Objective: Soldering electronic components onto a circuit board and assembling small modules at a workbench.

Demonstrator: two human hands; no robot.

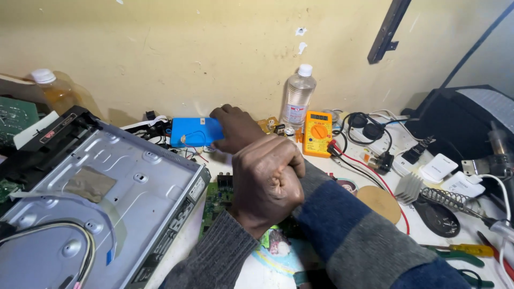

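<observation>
While a stained yellow wall (187, 48) rose behind the cluttered white tabletop (214, 171), the left hand (235, 128) reached back with fingers pinching a blue box (195, 131) near a grey metal chassis (107, 187); the right hand (266, 182) was fisted, fingers pressed together, beside an orange multimeter (317, 134).

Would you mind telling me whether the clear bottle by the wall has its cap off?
No, the clear bottle standing against the wall has a white cap on its neck.
</observation>
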